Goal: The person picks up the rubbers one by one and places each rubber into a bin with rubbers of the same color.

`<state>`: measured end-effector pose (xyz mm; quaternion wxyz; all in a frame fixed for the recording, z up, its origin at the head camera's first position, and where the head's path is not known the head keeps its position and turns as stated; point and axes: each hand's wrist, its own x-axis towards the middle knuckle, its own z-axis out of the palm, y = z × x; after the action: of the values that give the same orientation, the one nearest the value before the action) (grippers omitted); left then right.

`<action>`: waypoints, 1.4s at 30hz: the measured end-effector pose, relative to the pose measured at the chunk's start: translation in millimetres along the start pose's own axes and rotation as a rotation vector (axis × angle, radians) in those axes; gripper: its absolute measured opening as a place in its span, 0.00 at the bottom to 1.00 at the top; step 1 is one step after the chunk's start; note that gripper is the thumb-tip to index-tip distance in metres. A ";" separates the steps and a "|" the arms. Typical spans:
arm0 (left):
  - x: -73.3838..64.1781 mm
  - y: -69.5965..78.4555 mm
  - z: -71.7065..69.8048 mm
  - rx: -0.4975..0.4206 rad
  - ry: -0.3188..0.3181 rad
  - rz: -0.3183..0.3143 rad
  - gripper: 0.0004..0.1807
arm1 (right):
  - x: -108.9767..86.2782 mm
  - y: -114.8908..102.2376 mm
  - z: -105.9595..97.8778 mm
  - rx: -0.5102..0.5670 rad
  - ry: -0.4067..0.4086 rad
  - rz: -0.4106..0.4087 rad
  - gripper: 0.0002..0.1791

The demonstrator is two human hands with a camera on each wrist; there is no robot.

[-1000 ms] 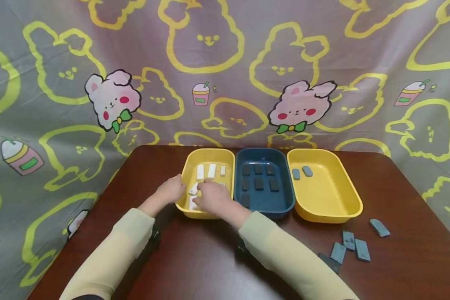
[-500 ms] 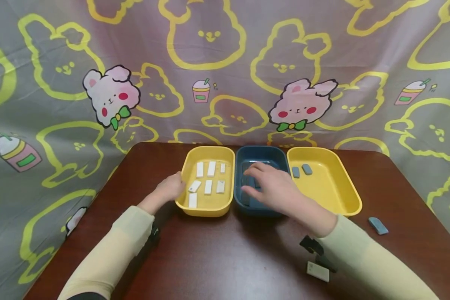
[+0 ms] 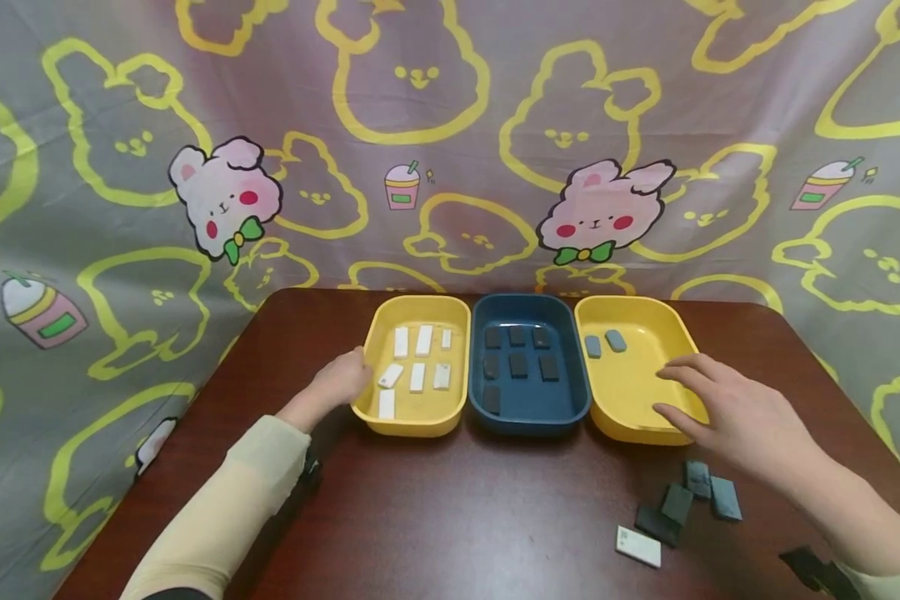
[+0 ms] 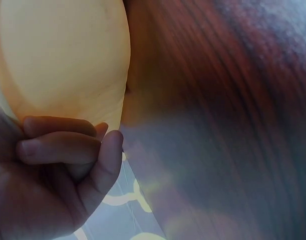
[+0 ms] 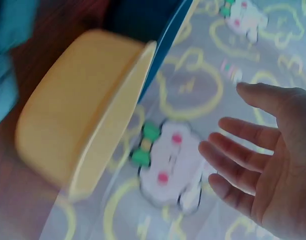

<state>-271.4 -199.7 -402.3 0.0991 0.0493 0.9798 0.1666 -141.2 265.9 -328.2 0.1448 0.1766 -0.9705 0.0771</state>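
Observation:
My left hand [image 3: 336,379] grips the left side of a yellow tray [image 3: 416,427]; its fingers curl against the tray wall [image 4: 63,55] in the left wrist view. Several flat white blocks [image 3: 401,342] lie inside that tray. Over the right rim of a second yellow tray [image 3: 648,408], my right hand [image 3: 750,417] hovers with fingers spread and nothing in them. Two small blue-grey blocks [image 3: 616,340] sit at this tray's back left. Below the hand, loose on the table, are blue-grey blocks [image 3: 725,498], dark blocks [image 3: 656,527] and one white block [image 3: 638,547].
Between the yellow trays stands a dark blue tray [image 3: 528,427] holding several dark blocks [image 3: 518,366] in rows. All three trays stand side by side on a brown table [image 3: 450,517]. A patterned cloth [image 3: 450,167] hangs behind the table.
My right hand has swung right from the left yellow tray, past the blue tray, to the right yellow tray. The white block on the table has come out from behind the sleeve. The left hand stays put.

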 end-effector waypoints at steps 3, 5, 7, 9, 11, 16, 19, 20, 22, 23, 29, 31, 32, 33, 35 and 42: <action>-1.6 1.5 0.1 -0.004 -0.005 -0.006 0.25 | -22.0 21.3 -1.9 -0.032 0.016 0.027 0.22; -2.2 1.9 0.5 -0.002 -0.008 -0.010 0.24 | -36.0 31.9 -0.4 -0.042 -0.037 0.061 0.19; -2.4 2.0 0.8 0.000 -0.011 -0.009 0.24 | -49.5 39.5 4.9 -0.048 -0.109 0.084 0.16; -2.1 1.7 1.0 0.000 -0.009 -0.010 0.24 | -58.9 44.2 12.7 -0.032 -0.213 0.118 0.16; -2.2 1.7 1.1 0.001 -0.003 -0.010 0.25 | -65.8 47.3 22.6 -0.020 -0.302 0.142 0.16; -1.5 -0.2 3.8 -0.008 -0.002 -0.017 0.26 | -74.4 48.0 47.5 0.020 -0.432 0.167 0.23; -1.1 -1.0 4.6 -0.018 -0.001 -0.017 0.25 | -76.4 45.5 59.0 0.032 -0.447 0.151 0.28; -0.8 -1.0 4.7 -0.020 0.002 -0.016 0.25 | -77.0 44.9 62.1 0.035 -0.446 0.134 0.29; -0.6 -0.9 4.3 -0.023 0.010 -0.014 0.24 | -78.5 43.7 67.4 0.041 -0.439 0.096 0.30; -0.8 -0.7 4.3 -0.022 0.014 -0.013 0.24 | -79.5 43.3 69.7 0.041 -0.428 0.075 0.30; -2.6 0.0 4.8 -0.012 0.013 -0.006 0.23 | -80.6 43.0 78.6 0.052 -0.423 0.037 0.27; -3.2 0.4 4.7 -0.014 0.012 -0.007 0.23 | -79.1 42.6 79.8 0.051 -0.432 0.046 0.26; -3.4 0.7 4.6 -0.015 0.013 -0.008 0.23 | -78.3 42.3 80.1 0.050 -0.435 0.050 0.26; -3.5 0.9 4.5 -0.014 0.014 -0.008 0.23 | -77.6 41.9 80.3 0.051 -0.437 0.055 0.26; -3.5 1.2 4.1 -0.012 0.010 -0.014 0.25 | -75.7 40.8 80.6 0.049 -0.447 0.067 0.25; -2.6 1.2 2.1 -0.002 -0.004 -0.019 0.28 | -73.5 36.7 81.0 0.047 -0.462 0.057 0.28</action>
<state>-268.4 -198.2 -403.4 0.1028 0.0403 0.9798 0.1666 -109.4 307.2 -431.1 -0.0875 0.1653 -0.9805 0.0611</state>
